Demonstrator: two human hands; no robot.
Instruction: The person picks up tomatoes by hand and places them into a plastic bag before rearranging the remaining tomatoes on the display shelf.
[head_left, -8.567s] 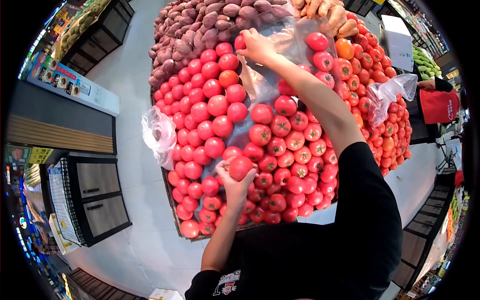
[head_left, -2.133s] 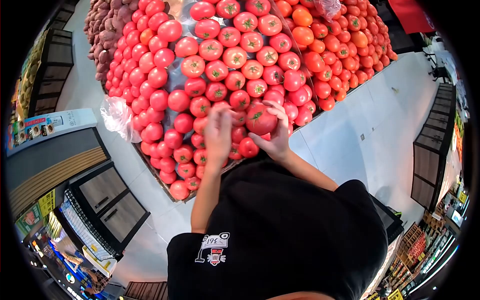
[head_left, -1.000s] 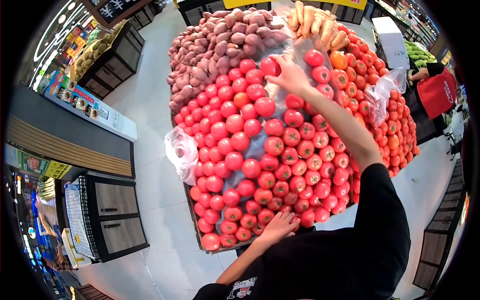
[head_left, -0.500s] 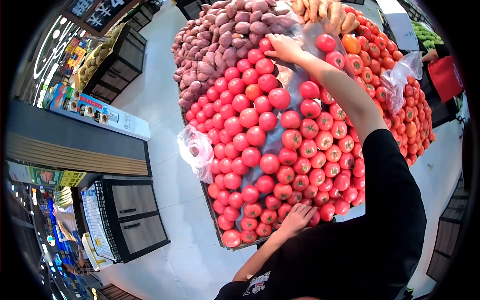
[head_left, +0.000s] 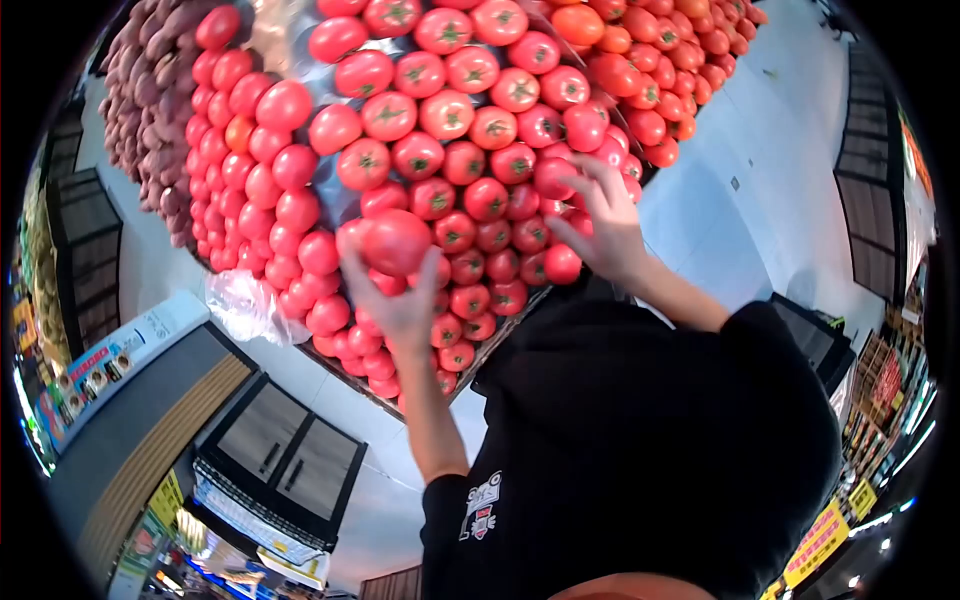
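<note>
A large display of tomatoes (head_left: 445,115) fills the upper middle, many with the stem side up. My left hand (head_left: 398,300) is at its lower front, with thumb and fingers around one big red tomato (head_left: 393,243) lifted above the others. To the right, my right hand (head_left: 608,222) is spread over the tomatoes near the display's right edge, its fingers apart and nothing held. The fingertips are close to a tomato (head_left: 555,178); whether they touch it is unclear.
Purple sweet potatoes (head_left: 150,110) are piled at the upper left. Orange-red tomatoes (head_left: 650,60) lie beyond a divider at the upper right. A clear plastic bag (head_left: 250,305) hangs at the display's left edge. Dark cabinets (head_left: 290,455) stand at the lower left.
The view has turned and moved toward the display's right side. My right hand has come back from the far tomatoes to the near right. My left hand now has a tomato raised in it.
</note>
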